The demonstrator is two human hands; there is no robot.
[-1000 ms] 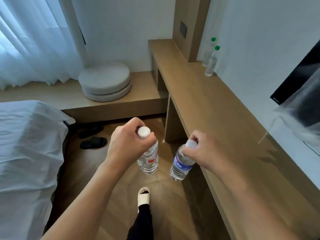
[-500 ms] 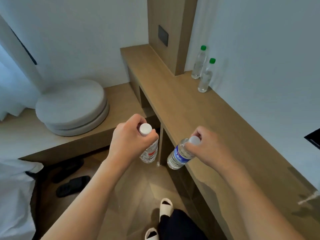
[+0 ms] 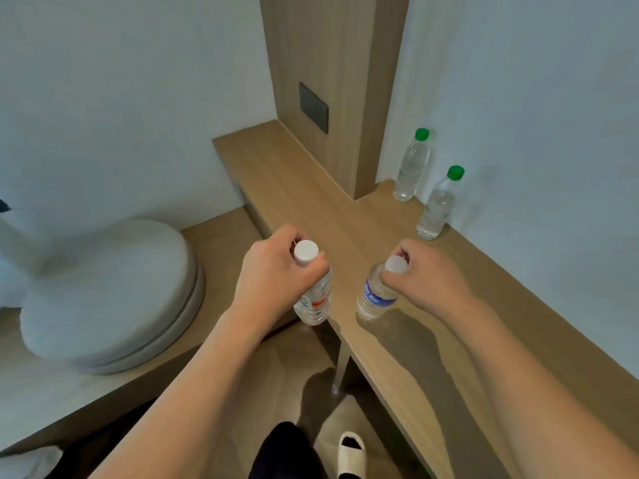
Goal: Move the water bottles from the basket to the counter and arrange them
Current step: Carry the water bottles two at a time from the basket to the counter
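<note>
A round grey cushion (image 3: 110,295) is seen on the low ledge (image 3: 221,243) at the left. A red-labelled bottle (image 3: 313,299) is gripped by its neck in the left hand (image 3: 276,281), at the counter (image 3: 397,340) edge. A blue-labelled bottle (image 3: 375,295) is held tilted over the counter, clasped in the right hand (image 3: 428,281). Two green-capped bottles (image 3: 411,167) are stood by the white wall (image 3: 536,98).

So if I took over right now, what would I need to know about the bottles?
Left hand grips the red-label bottle by its neck, at the counter's front edge, not set down.
Right hand grips the blue-label bottle near its cap, tilted over the counter; whether it touches the wood is unclear.
Done: two green-cap bottles stand upright by the wall.
Left: set both down and line them up. The basket is out of view, so check it for more.
</note>
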